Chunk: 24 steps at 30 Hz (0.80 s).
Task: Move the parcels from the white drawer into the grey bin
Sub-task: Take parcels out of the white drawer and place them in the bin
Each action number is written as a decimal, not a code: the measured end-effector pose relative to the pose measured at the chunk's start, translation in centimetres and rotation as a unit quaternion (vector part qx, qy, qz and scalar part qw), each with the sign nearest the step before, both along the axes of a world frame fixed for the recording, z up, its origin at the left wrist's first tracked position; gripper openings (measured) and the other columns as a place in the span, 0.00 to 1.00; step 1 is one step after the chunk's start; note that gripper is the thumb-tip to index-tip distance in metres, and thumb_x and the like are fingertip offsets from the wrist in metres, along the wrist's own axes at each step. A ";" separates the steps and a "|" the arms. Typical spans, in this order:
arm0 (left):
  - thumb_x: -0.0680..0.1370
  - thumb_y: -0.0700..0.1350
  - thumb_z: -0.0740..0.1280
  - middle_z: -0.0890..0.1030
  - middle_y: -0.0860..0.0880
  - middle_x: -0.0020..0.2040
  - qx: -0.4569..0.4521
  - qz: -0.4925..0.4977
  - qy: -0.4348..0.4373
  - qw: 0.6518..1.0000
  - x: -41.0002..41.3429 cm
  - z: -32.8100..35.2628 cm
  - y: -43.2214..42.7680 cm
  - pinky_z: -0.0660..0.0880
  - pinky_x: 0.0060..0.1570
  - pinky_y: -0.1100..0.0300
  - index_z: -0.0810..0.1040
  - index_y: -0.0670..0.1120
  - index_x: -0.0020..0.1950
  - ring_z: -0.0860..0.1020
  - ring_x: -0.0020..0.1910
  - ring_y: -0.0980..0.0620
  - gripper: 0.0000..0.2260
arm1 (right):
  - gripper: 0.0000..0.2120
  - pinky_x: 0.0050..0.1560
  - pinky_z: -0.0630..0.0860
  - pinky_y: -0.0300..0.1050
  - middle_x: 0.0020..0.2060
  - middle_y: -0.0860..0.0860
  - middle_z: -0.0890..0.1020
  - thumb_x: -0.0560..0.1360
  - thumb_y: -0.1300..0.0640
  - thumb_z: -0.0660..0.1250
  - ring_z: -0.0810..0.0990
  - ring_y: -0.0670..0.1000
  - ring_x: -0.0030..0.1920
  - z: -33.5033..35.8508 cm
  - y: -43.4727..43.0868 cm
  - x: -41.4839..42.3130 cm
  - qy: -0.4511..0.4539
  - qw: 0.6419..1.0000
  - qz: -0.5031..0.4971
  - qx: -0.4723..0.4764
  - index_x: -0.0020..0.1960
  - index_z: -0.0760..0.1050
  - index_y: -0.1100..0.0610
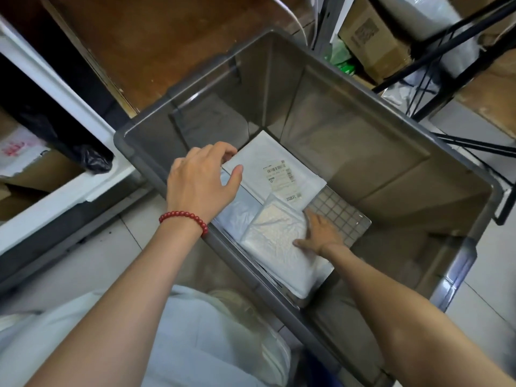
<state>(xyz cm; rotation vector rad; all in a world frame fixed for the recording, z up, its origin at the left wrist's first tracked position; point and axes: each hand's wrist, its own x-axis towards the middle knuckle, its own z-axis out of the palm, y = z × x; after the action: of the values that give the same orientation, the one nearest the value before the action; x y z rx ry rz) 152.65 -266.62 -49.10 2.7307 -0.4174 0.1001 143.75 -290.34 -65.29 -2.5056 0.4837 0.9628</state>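
Note:
The grey bin (307,62) stands on the floor in front of me, deep and open. On its bottom lie a flat white parcel with a shipping label (279,169) and, partly over it, a crinkled white plastic-wrapped parcel (276,236). My right hand (321,233) reaches down inside and presses flat on the crinkled parcel's right edge. My left hand (201,180), wearing a red bead bracelet, hovers over the bin's near-left rim above the labelled parcel's corner, fingers loosely curled and holding nothing. The white drawer (72,191) is at the left.
The drawer holds a black plastic bag (92,160) and cardboard. A brown wooden surface (156,46) lies beyond the bin. Cardboard boxes (374,43) and a black metal rack (446,51) stand at the upper right. Pale floor tiles surround the bin.

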 end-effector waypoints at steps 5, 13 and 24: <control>0.77 0.55 0.64 0.80 0.54 0.51 -0.016 0.006 0.004 1.000 0.0 0.0 0.0 0.70 0.54 0.51 0.75 0.50 0.58 0.77 0.52 0.49 0.13 | 0.47 0.67 0.64 0.57 0.70 0.56 0.61 0.70 0.45 0.72 0.61 0.58 0.71 -1.5 1.0 -0.9 0.016 0.995 0.068 -0.075 0.77 0.46 0.47; 0.77 0.55 0.63 0.81 0.54 0.49 -0.008 0.029 -0.028 0.999 -0.1 0.0 0.0 0.67 0.54 0.54 0.77 0.51 0.56 0.77 0.51 0.50 0.12 | 0.35 0.67 0.64 0.55 0.69 0.55 0.66 0.72 0.53 0.69 0.66 0.58 0.69 -0.6 0.5 -1.4 0.095 0.975 0.135 -0.151 0.74 0.56 0.47; 0.76 0.60 0.60 0.63 0.48 0.75 0.128 0.135 -0.006 0.983 -2.9 0.8 1.3 0.53 0.69 0.41 0.66 0.53 0.73 0.57 0.75 0.45 0.27 | 0.39 0.73 0.54 0.57 0.76 0.51 0.60 0.74 0.29 0.51 0.59 0.54 0.75 9.9 1.9 1.4 -0.146 0.964 0.153 -0.159 0.78 0.49 0.48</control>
<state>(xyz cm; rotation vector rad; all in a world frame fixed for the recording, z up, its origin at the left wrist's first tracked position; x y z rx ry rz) 149.70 -265.32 -48.33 3.0285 -0.0624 0.1433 145.19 -288.46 -55.38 -3.0150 0.1681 0.6339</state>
